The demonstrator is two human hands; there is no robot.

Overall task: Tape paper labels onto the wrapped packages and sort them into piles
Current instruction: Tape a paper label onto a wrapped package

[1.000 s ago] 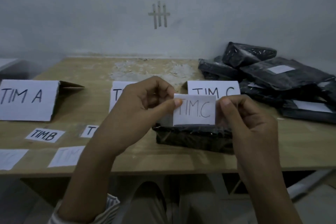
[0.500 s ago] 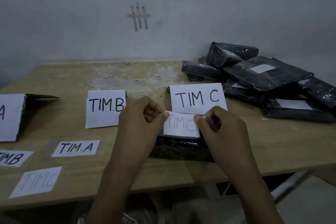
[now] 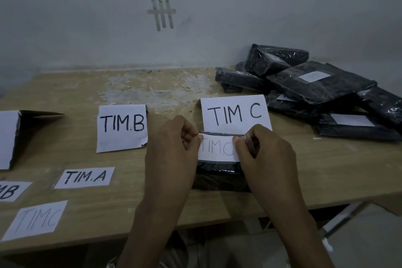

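We pinch the "TIM.C" label (image 3: 217, 147) at both short ends, left hand (image 3: 171, 154) and right hand (image 3: 264, 156), its length lying crosswise atop the black package (image 3: 219, 175).

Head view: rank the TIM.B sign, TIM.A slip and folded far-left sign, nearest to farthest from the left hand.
1. TIM.B sign, just beside the left hand.
2. TIM.A slip, nearer the front edge, leftward.
3. folded sign, far left.
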